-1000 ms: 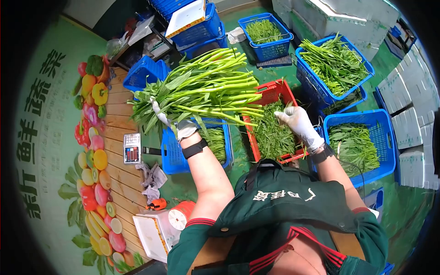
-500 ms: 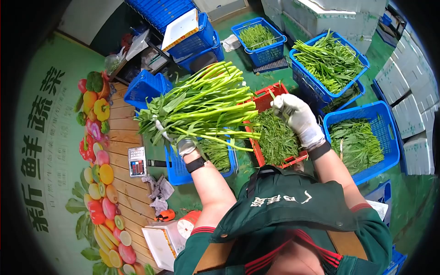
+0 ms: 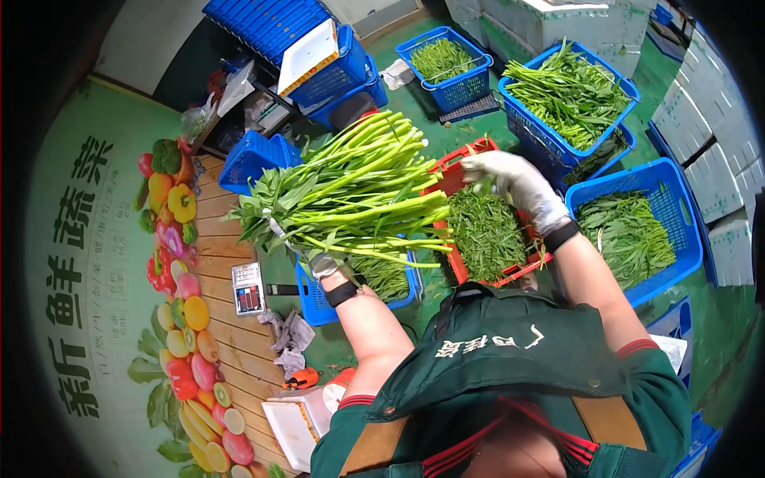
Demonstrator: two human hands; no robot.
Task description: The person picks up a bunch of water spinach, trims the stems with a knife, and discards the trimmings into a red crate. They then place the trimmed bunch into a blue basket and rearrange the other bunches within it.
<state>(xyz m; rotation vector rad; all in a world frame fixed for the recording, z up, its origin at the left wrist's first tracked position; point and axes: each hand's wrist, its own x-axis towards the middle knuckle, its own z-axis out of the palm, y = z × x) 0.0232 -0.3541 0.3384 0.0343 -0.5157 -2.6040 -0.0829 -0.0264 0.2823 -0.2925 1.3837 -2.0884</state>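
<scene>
A large bunch of leafy greens with long pale stems, looking like water spinach [image 3: 358,187], lies across my left hand [image 3: 325,264]. That gloved hand grips it from below near the leafy end, its fingers mostly hidden behind the stems. The cut stem ends point right. My gloved right hand [image 3: 510,179] hovers over a red crate [image 3: 453,177], fingers stretched out and palm down. Loose trimmed leaves [image 3: 486,235] fill the crate. Under the bunch stands a blue basket [image 3: 316,307] of greens.
Blue baskets of greens stand at the back [image 3: 460,95], back right [image 3: 550,147] and right [image 3: 689,239]. A digital scale [image 3: 248,288] sits on the left beside crumpled gloves [image 3: 293,334]. White foam boxes [image 3: 673,123] are stacked at the right.
My right hand has gone from a pinch on a small leaf to stretched fingers over the red crate. The left hand still holds the bunch, nearly unmoved.
</scene>
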